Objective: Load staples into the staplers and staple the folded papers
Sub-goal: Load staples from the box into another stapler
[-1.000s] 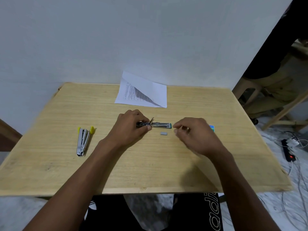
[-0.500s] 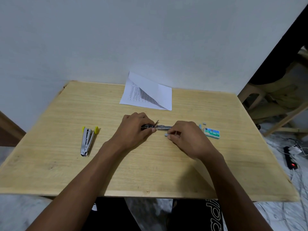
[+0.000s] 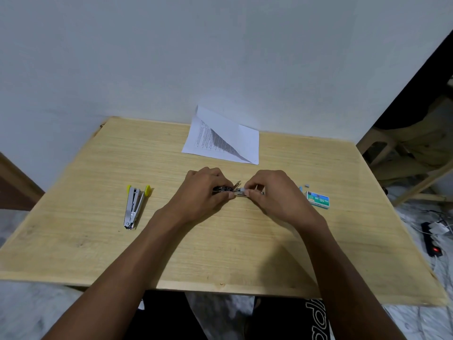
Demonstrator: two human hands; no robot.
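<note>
I saw the left hand (image 3: 204, 192) closed in a tight grip around the dark rear end of the open stapler (image 3: 235, 191), which lay at the middle of the bench (image 3: 220, 253), its metal rail pointing right. The right hand (image 3: 274, 192) met it from the other side, thumb and forefinger narrowed to a pinch on a small grey strip of staples (image 3: 242, 190) held right at the rail; whether the strip already sat in the channel I could not tell. Half a second before, that strip had lain on the bench just under the right fingertips, and the right hand had been lower and further from the left; by this moment the hand had lifted the strip to the rail and the two hands almost touched. The view had also tipped, so the bench sat lower in the picture. The second stapler (image 3: 134, 207), bright steel with yellow plastic tips, lay splayed open well to the left, untouched. The staple box (image 3: 318, 199), a small green and white carton, sat near the right hand, with a loose grey scrap (image 3: 306, 185) just behind it. The folded paper (image 3: 221, 141), white with printed text and a diagonal crease, rested at the far edge against the wall. The bench top was pale wood with a fine straight grain.
</note>
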